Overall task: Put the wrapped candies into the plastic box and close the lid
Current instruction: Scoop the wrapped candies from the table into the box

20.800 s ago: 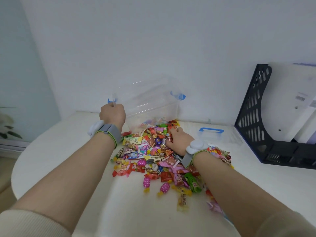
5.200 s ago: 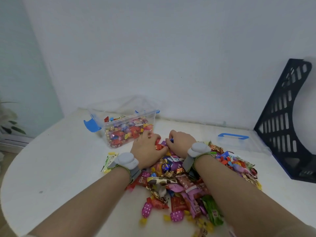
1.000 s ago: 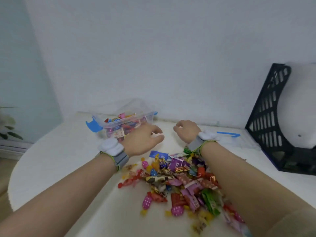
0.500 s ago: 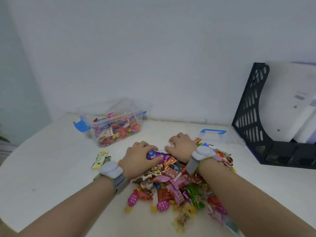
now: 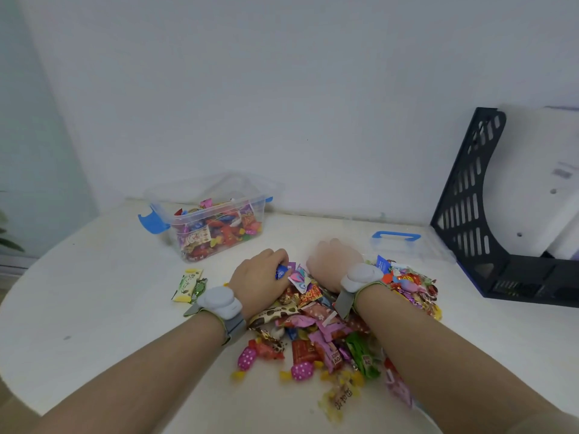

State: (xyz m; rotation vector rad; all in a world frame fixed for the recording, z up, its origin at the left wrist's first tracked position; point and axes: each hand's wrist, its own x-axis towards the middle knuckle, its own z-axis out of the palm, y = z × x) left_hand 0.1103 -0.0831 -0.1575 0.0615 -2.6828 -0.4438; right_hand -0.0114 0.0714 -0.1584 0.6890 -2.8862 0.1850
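Both hands have curled tighter since a moment ago: the left hand and right hand now close around wrapped candies piled on the desk. The plastic box sits open, half-filled, behind them to the left.

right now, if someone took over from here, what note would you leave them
Left hand: curled on the far edge of the candy pile, fingers closing on wrappers.
Right hand: palm down on the pile beside it; its grip cannot be seen.
Plastic box: open, far left of the pile, roughly half full.
Lid: flat on the table by the black file rack.
Strays: two green-yellow packets left of the pile.
Left to do: move the remaining candies, then close the lid.
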